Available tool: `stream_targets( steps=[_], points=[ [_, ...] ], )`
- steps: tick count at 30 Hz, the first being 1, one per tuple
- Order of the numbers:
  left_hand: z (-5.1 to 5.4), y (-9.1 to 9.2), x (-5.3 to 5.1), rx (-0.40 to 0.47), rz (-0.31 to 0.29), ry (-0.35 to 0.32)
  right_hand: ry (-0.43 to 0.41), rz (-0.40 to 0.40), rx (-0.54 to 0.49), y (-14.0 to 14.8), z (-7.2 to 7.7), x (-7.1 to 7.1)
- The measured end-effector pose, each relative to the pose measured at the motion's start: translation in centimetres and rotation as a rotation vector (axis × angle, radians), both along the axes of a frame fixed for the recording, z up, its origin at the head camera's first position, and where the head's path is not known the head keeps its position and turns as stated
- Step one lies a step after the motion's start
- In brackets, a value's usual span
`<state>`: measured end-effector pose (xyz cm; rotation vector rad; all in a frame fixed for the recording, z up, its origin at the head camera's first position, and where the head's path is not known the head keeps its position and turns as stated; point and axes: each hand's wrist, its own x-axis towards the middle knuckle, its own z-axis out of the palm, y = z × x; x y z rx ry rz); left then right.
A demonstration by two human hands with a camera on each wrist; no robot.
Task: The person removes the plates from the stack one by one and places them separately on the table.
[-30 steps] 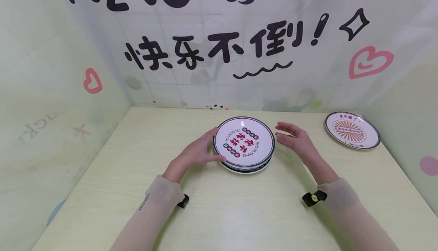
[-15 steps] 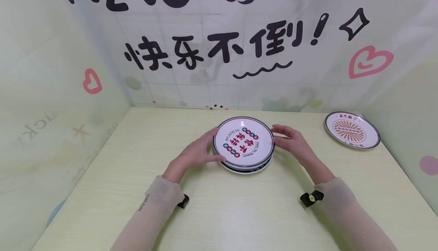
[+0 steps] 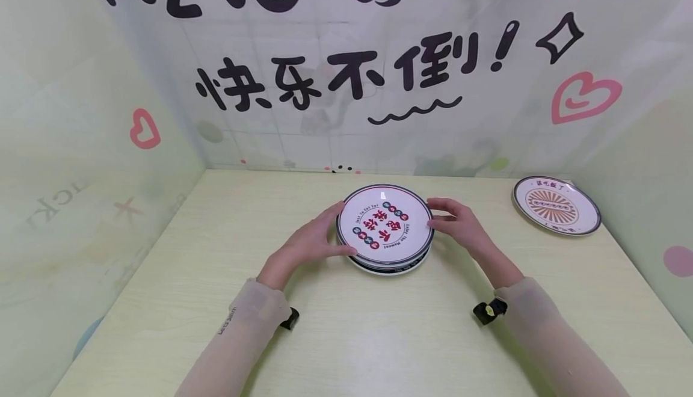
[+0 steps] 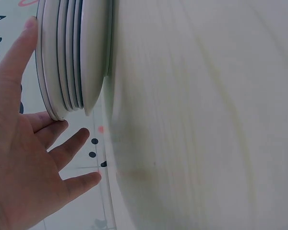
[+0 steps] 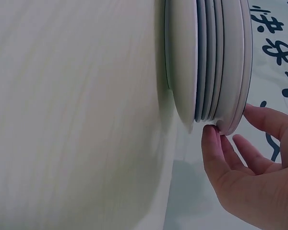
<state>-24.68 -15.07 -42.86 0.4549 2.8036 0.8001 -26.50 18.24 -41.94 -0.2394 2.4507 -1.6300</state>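
Observation:
A stack of several plates (image 3: 397,269) stands in the middle of the table. Its top plate (image 3: 379,222) is white, with a dark blue rim, red characters and small coloured circles. At the stack's left edge my left hand (image 3: 305,240) pinches the top plate's rim, thumb over the front edge and fingers behind. On the opposite side my right hand (image 3: 467,228) holds the same rim between thumb and fingers. Both wrist views show the stacked rims side-on, the left hand (image 4: 19,139) and the right hand (image 5: 252,170) at the uppermost rims.
Another plate (image 3: 556,206), with an orange sunburst pattern, lies at the table's back right, near the right wall. A white backdrop (image 3: 346,144) with large black characters rises behind the pale wooden table (image 3: 346,349). Printed walls stand at both sides.
My right hand has moved left from beside the stack and taken hold of the top plate's rim. The left hand and the plates have stayed where they were.

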Motion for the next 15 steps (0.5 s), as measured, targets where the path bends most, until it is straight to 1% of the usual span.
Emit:
stream_targets(
  steps=[4, 6, 9, 15],
  points=[
    [-0.05, 0.07, -0.03, 0.009, -0.003, 0.002, 0.006, -0.014, 0.071, -0.09, -0.27, -0.31],
    [-0.06, 0.10, -0.04, 0.020, -0.005, 0.001, 0.004, -0.016, 0.089, -0.09, -0.30, -0.37],
    [-0.13, 0.08, -0.07, 0.044, -0.006, -0.005, 0.014, -0.011, 0.123, -0.12, -0.23, -0.34],
    [-0.38, -0.04, -0.14, 0.090, -0.022, -0.008, 0.036, -0.006, 0.226, -0.22, -0.07, -0.43]
  ],
)
